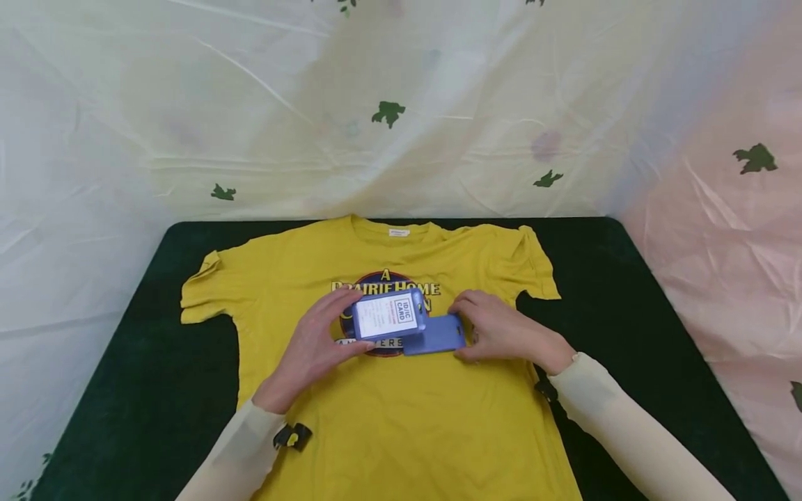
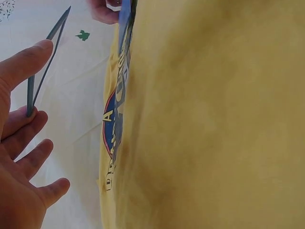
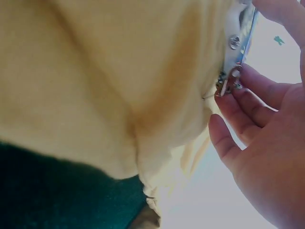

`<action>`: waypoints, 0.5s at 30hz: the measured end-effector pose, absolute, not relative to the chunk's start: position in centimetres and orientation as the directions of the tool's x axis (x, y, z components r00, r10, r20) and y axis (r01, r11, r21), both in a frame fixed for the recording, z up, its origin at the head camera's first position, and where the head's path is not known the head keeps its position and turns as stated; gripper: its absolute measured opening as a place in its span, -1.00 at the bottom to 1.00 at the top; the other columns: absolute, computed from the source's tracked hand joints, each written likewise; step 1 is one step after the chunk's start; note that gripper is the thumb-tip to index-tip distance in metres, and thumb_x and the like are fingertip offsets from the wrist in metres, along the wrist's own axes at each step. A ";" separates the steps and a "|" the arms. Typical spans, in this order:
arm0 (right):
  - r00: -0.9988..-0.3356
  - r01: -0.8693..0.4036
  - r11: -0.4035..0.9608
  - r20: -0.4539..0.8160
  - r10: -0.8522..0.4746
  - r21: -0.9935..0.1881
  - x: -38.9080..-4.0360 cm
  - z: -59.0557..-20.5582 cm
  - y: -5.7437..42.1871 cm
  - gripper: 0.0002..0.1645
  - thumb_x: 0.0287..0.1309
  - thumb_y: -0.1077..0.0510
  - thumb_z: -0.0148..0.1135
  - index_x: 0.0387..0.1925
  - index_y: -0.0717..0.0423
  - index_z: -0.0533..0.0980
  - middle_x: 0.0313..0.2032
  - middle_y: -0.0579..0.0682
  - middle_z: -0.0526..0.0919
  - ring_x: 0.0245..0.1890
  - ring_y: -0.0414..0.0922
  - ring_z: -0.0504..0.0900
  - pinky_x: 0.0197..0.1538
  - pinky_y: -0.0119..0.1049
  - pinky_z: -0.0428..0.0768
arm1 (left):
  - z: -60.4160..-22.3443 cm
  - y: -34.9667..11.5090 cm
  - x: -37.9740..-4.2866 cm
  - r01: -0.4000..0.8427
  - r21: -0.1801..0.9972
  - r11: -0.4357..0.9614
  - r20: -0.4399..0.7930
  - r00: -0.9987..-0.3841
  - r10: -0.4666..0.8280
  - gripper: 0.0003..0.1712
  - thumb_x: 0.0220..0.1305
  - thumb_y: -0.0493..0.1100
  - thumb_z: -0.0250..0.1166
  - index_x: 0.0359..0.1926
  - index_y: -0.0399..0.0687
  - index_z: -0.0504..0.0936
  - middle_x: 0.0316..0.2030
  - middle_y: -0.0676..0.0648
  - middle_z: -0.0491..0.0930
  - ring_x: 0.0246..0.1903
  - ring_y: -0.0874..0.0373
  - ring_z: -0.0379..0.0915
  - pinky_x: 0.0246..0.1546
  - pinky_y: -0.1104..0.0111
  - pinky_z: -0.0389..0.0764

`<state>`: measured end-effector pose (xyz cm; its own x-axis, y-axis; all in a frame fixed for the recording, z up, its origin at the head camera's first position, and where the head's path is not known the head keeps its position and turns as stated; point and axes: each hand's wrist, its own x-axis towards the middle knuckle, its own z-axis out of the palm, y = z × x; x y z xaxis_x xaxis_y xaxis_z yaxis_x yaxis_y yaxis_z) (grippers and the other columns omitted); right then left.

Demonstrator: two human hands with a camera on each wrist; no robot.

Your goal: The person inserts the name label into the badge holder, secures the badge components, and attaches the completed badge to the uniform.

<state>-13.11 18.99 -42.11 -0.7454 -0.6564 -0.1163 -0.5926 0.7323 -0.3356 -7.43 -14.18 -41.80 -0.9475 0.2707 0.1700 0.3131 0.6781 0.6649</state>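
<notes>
My left hand (image 1: 321, 332) pinches a blue ID card holder (image 1: 387, 314) by its left end, between thumb and fingers. A white insert printed "ID/IC CARD" faces up in it. In the left wrist view the holder (image 2: 30, 90) shows edge-on as two thin sides meeting at a point. My right hand (image 1: 501, 330) grips the right end of a plain blue card holder (image 1: 435, 335) with a slot. The first holder overlaps its left corner in the head view. A clear strap with a metal snap (image 3: 234, 42) and a metal clip (image 3: 230, 81) hangs by the right fingers.
A yellow T-shirt (image 1: 401, 417) lies spread under both hands, its chest print (image 1: 382, 277) partly covered by the holders. Beneath it is a dark green tabletop (image 1: 156, 376). White sheeting (image 1: 282, 104) with green leaf shapes hangs behind and at the sides.
</notes>
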 end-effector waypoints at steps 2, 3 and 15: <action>-0.764 -0.566 0.741 -0.107 -0.636 -0.362 -12.9 -41.8 19.3 -0.21 -0.16 -0.27 0.46 0.08 -0.01 0.46 0.02 -0.16 0.44 -0.02 -0.19 0.38 0.15 -0.17 0.42 | -41.8 -14.1 -7.5 0.316 0.659 0.683 0.170 -0.947 0.274 -0.08 -0.04 0.16 0.53 0.34 0.06 0.40 0.36 -0.07 0.28 0.35 -0.01 0.13 0.27 -0.06 0.24; -0.774 -0.553 0.743 -0.099 -0.626 -0.376 -12.7 -41.6 19.4 -0.21 -0.16 -0.26 0.47 0.09 -0.01 0.45 0.02 -0.17 0.45 -0.02 -0.19 0.38 0.15 -0.17 0.42 | -41.7 -14.1 -7.6 0.315 0.657 0.685 0.169 -0.947 0.274 -0.08 -0.04 0.16 0.53 0.34 0.06 0.40 0.36 -0.06 0.28 0.35 0.00 0.13 0.28 -0.06 0.23; -0.818 -0.526 0.752 -0.004 -0.575 -0.398 -11.9 -40.0 21.2 -0.17 -0.12 -0.17 0.50 0.15 0.10 0.41 0.01 -0.07 0.47 -0.03 -0.10 0.44 0.11 -0.11 0.48 | -42.0 -14.1 -7.4 0.298 0.669 0.681 0.153 -0.952 0.266 -0.10 -0.03 0.16 0.52 0.33 0.07 0.41 0.35 -0.10 0.29 0.35 -0.04 0.14 0.26 -0.10 0.23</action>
<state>-11.90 21.21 -39.96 -0.8184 -0.5746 -0.0041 -0.5259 0.7519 -0.3975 -7.39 -14.09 -42.04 -0.9518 0.2658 0.1530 0.2978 0.6808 0.6692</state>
